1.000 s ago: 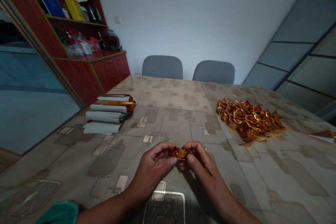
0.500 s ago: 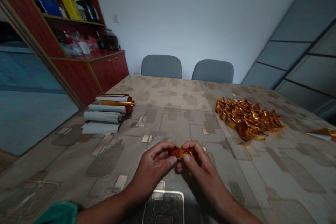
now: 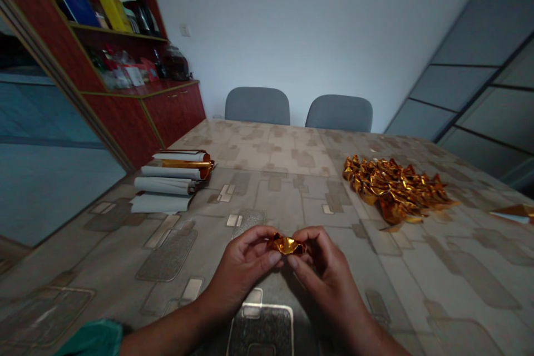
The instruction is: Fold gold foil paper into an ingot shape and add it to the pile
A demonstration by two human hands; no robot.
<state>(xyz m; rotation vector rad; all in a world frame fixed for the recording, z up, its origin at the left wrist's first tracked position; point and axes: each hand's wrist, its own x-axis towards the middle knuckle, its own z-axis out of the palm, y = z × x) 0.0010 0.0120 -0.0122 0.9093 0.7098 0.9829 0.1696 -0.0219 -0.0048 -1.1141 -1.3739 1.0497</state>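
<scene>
Just above the patterned tabletop, a small folded gold foil paper ingot (image 3: 287, 245) is held between both hands. My left hand (image 3: 246, 261) pinches its left end, thumb in front and fingers behind. On the right end, the fingers and thumb of my right hand (image 3: 323, 261) close around the foil, the thumb tip low at its front edge. The shiny middle of the paper ingot faces me, while its two ends are partly covered by my fingers.
A heap of folded gold paper ingots (image 3: 392, 186) lies to the right. Stacks of curled gold-and-white paper sheets (image 3: 167, 184) rest at the left. A single gold-and-white paper piece (image 3: 515, 212) is near the right edge. Two grey chairs (image 3: 257, 105) stand beyond the table (image 3: 267, 147).
My right thumb has slid down off the foil's front face, showing more of its bright middle. The left hand stays nearly in place.
</scene>
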